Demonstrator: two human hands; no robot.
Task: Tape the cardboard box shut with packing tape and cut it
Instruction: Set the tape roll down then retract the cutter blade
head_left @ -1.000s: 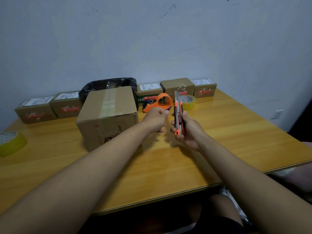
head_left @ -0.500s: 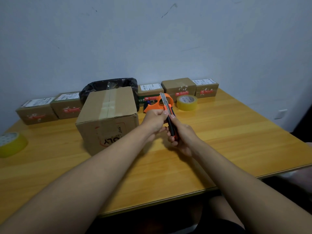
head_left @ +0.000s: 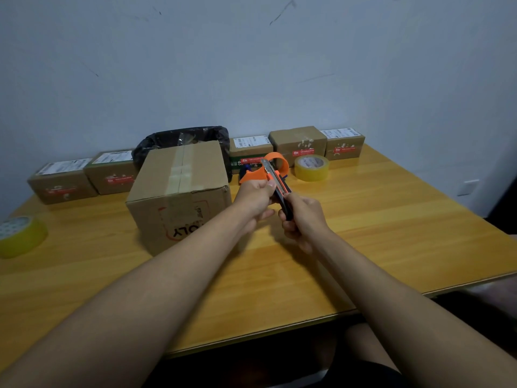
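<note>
A cardboard box (head_left: pixel 179 191) stands left of centre on the wooden table (head_left: pixel 391 233), with clear tape along its top seam. My right hand (head_left: pixel 303 219) grips an orange and black utility knife (head_left: pixel 277 186) by its handle, blade end pointing up and away. My left hand (head_left: pixel 256 198) touches the knife near its slider with the fingertips. Both hands are just right of the box. An orange tape dispenser (head_left: pixel 268 168) lies behind the hands, partly hidden. A roll of clear packing tape (head_left: pixel 312 167) sits to its right.
Several small labelled parcels (head_left: pixel 298 144) line the wall at the back. A black plastic bag (head_left: pixel 181 138) sits behind the box. Another tape roll (head_left: pixel 21 236) lies at the table's left edge. My knee shows below the table's front edge.
The knife has tilted to the left and come closer to the box. My left hand has closed in and now touches the knife near its blade end.
</note>
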